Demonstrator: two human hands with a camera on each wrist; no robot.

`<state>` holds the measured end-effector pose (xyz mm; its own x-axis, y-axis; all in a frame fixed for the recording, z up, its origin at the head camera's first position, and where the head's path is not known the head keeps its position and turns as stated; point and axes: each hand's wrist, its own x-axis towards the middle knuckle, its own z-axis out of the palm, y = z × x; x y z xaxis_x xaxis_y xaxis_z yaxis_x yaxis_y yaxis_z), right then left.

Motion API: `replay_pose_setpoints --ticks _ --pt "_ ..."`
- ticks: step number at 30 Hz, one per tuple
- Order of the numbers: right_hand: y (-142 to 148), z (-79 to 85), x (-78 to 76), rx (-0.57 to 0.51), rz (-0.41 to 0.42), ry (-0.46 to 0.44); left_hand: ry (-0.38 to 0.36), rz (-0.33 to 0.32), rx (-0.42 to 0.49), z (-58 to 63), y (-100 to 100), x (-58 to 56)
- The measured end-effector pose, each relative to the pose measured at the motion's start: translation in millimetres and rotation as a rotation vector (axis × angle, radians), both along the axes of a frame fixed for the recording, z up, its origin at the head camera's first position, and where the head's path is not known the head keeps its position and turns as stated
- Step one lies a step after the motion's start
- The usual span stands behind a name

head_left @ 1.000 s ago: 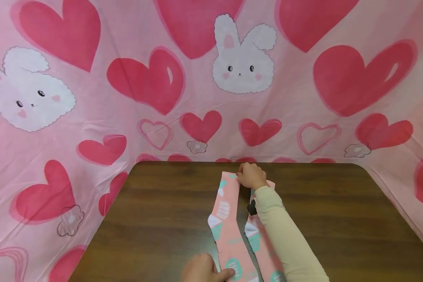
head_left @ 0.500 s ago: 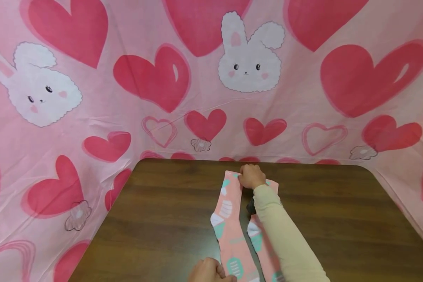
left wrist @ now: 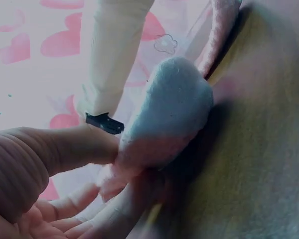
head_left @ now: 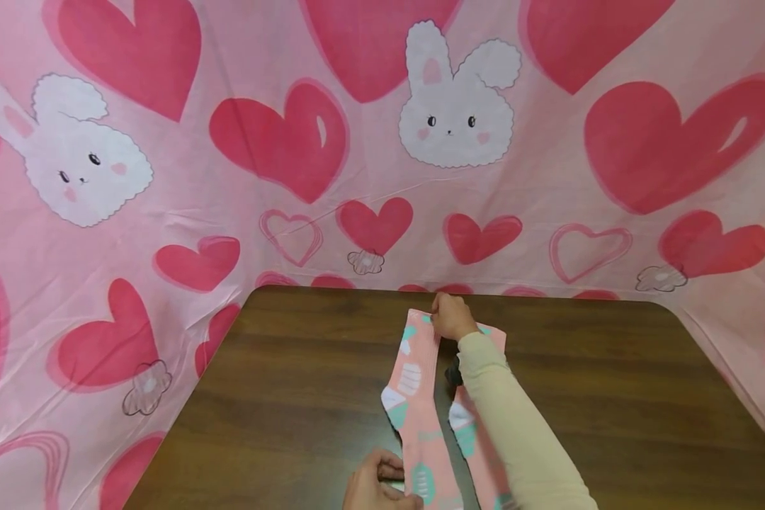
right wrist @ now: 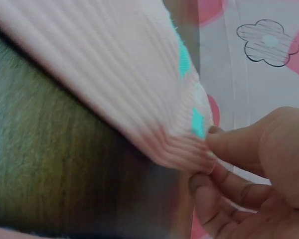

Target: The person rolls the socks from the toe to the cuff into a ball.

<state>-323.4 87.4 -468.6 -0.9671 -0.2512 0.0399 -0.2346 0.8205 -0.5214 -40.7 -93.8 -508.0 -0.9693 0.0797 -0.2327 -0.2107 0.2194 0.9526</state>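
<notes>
A pink sock (head_left: 421, 414) with mint and white patches and a white heel lies lengthwise, its cuff toward the table's far edge. My right hand (head_left: 452, 316) pinches a corner of that cuff; in the right wrist view, thumb and fingers hold the ribbed edge (right wrist: 189, 157) raised off the wood. Near the front, my left hand (head_left: 376, 484) grips the sock close to its toe. The left wrist view has the pale toe (left wrist: 169, 102) lifted and bulging above the thumb. A matching second sock (head_left: 478, 443) lies to the right, partly hidden under my right forearm.
The brown wooden table (head_left: 293, 368) has its far edge against a pink cloth backdrop (head_left: 357, 163) printed with hearts and rabbits. My cream right sleeve (head_left: 519, 425) reaches across the second sock. A small black device (head_left: 454, 372) is at the right wrist.
My left hand now holds the sock's toe end and has raised it, where before the thumb lay over it. The right hand stays at the cuff. The head view has shifted slightly.
</notes>
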Motion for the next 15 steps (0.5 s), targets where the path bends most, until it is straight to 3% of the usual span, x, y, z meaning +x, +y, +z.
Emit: replay_pose_setpoints --ticks 7,9,12,15 --pt "4.4 1.1 -6.2 0.051 0.058 -0.049 0.001 -0.035 0.117 -1.4 -5.1 0.3" --pt "5.9 -0.5 -6.5 0.049 0.055 -0.077 -0.026 -0.037 0.147 -1.6 -6.4 0.7" --pt "8.5 -3.3 -4.7 0.011 0.030 -0.101 -0.122 -0.028 0.256 -1.6 -7.1 2.0" --pt "11.4 -4.6 -2.8 -0.055 0.012 -0.065 -0.180 -0.023 0.334 -0.5 -6.1 3.4"
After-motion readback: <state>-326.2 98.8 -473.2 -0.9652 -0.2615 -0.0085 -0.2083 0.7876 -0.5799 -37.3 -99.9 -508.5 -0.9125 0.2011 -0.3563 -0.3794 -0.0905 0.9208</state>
